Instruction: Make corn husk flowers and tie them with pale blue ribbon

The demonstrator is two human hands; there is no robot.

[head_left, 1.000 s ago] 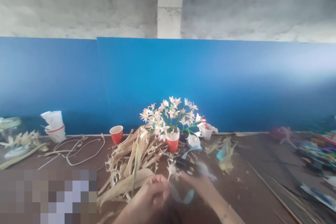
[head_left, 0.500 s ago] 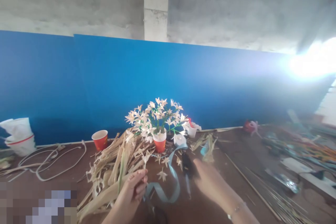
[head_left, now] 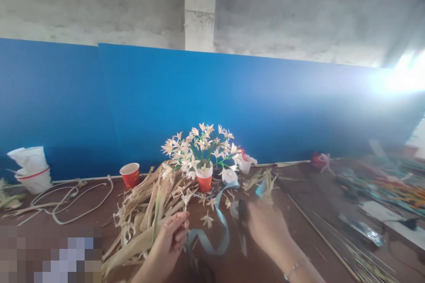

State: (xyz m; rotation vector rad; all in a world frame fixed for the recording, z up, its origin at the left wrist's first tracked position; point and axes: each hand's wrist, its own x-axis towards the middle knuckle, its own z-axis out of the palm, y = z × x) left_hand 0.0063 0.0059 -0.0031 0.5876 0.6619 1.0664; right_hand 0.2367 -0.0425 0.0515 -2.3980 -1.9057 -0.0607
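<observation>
My left hand (head_left: 171, 236) is closed in a pinch on the thin stem of a small pale husk flower (head_left: 186, 200), its petals pointing up. To the right my right hand (head_left: 265, 221) is blurred, palm down over the table, its fingers smeared or hidden. Against its fingertips is a dark-handled tool (head_left: 243, 213) with a thin metal blade toward me; whether it is gripped I cannot tell. A grey roll of tape (head_left: 234, 209) lies just left of it. Between my hands curls a light blue ribbon (head_left: 222, 236), near a loose husk flower (head_left: 207, 219).
A red paper cup (head_left: 203, 183) holds a bunch of white husk flowers (head_left: 195, 146). Dried husks (head_left: 146, 212) heap on the left, beside another red cup (head_left: 130, 177) and a white cable (head_left: 83, 219). Thin sticks (head_left: 345, 247) lie right. A blue panel (head_left: 149, 97) stands behind.
The view has shifted slightly. My right hand and the dark-handled tool have moved a little right, uncovering the tape roll. My left hand still pinches the flower.
</observation>
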